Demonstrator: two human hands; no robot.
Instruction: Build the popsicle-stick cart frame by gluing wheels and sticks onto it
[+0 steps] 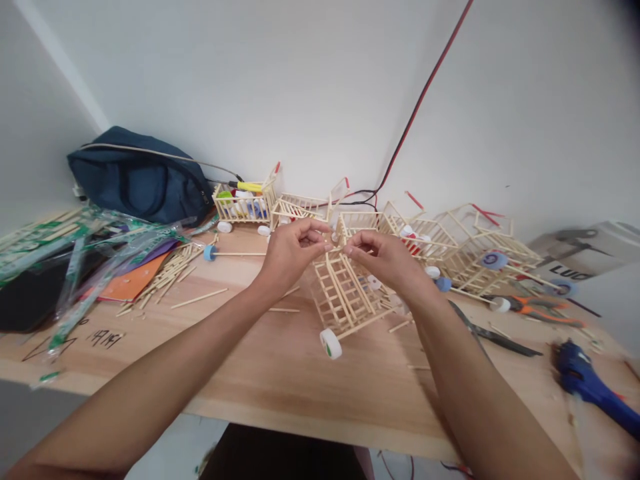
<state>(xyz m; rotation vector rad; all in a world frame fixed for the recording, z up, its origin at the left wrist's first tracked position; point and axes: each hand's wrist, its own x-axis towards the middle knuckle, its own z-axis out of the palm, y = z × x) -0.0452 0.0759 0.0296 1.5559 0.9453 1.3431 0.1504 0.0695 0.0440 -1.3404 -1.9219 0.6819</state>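
Observation:
A small cart made of thin wooden sticks (345, 293) stands tilted on the table in front of me, a white bottle-cap wheel (331, 343) at its near corner. My left hand (296, 248) is at the cart's upper far edge, thumb and index finger pinched together. Close beside it, my right hand (383, 257) pinches in the same way at that edge. Whatever lies between the fingertips is too small to make out. Loose short sticks are around the cart, partly covered by my right hand and forearm.
Several finished-looking stick carts line the wall, one filled with coloured items (243, 205). To the right are orange-handled pliers (537, 307), dark cutters (500, 339) and a blue glue gun (593, 383). Leftward lie a stick pile (167, 273), plastic wrappers (113, 267) and a navy bag (143, 175).

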